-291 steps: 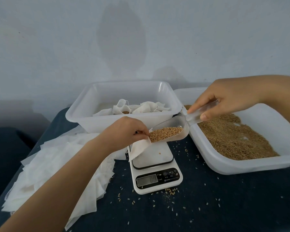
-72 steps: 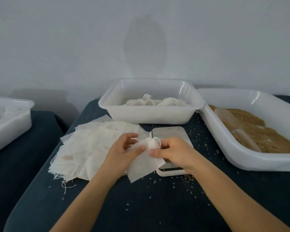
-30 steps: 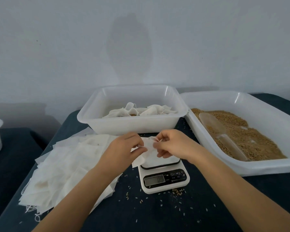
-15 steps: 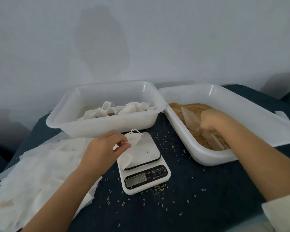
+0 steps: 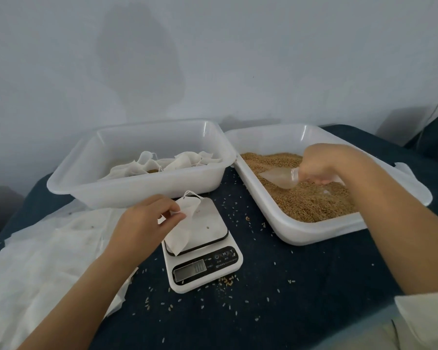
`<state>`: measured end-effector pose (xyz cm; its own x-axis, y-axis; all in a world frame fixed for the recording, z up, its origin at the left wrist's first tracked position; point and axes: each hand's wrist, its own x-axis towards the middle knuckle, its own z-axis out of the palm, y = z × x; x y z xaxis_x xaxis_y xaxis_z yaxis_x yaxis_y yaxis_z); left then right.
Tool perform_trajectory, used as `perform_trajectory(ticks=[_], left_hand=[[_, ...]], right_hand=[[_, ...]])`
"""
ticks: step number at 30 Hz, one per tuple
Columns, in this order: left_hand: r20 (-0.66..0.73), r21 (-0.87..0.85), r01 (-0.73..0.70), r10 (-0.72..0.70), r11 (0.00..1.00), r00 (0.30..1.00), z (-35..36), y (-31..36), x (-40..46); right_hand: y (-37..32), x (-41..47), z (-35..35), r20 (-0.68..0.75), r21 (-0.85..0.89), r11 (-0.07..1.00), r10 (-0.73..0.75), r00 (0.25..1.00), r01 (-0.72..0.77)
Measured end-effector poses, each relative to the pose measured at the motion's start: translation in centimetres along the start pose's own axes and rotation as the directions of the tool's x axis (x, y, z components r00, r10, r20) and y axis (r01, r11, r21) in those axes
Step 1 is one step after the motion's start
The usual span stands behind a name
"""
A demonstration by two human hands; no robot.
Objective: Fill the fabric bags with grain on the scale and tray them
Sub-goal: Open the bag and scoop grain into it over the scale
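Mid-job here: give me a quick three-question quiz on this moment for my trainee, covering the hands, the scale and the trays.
1. True or false: the left hand pinches an empty fabric bag over the scale.
2. What does the right hand grip?
A. a bag
B. the clear scoop
C. the tray rim
3. Fill in: the filled bags lie in the ______ tray, not the grain tray.

Key:
1. True.
2. B; its bowl is down in the grain.
3. Left.
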<state>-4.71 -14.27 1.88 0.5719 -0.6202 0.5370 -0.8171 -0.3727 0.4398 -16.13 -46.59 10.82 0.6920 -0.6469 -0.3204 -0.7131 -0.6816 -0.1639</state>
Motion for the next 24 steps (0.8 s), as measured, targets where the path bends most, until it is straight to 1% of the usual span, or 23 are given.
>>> perform_trajectory(ticks=[4, 7, 10, 14, 17, 24], left_hand=[[0.004, -0.008, -0.003, 0.003, 1.000, 1.000, 0.0, 0.1, 0.0], [0.006, -0.014, -0.004, 0.004, 1.000, 1.000, -0.1, 0.1, -0.1], [0.017, -0.002, -0.009, 0.009, 1.000, 1.000, -0.5, 0.0, -0.4], [0.020, 0.002, 0.005, -0.005, 1.000, 1.000, -0.9, -0.2, -0.6], [0.016, 0.001, 0.014, -0.014, 1.000, 1.000, -0.9, -0.5, -0.5], [0.022, -0.009, 0.019, -0.019, 1.000, 1.000, -0.7, -0.7, -0.4]], right_hand=[[-1.2, -0.5, 0.0, -0.002, -0.188, 0.982, -0.024, 1.000, 0.023], [-2.8, 0.2, 1.4, -0.028, -0.244, 0.968, -0.060, 0.998, 0.051], [-3.3, 1.4, 3.1, -0.075, -0.183, 0.982, -0.064, 0.995, 0.049], [-2.2, 2.5, 4.3, -0.105, -0.084, 0.995, -0.064, 0.992, 0.055], [-1.1, 2.7, 4.4, -0.120, -0.014, 0.997, -0.071, 0.990, 0.070], [0.8, 2.2, 3.8, -0.226, 0.132, 0.985, -0.080, 0.971, 0.112]])
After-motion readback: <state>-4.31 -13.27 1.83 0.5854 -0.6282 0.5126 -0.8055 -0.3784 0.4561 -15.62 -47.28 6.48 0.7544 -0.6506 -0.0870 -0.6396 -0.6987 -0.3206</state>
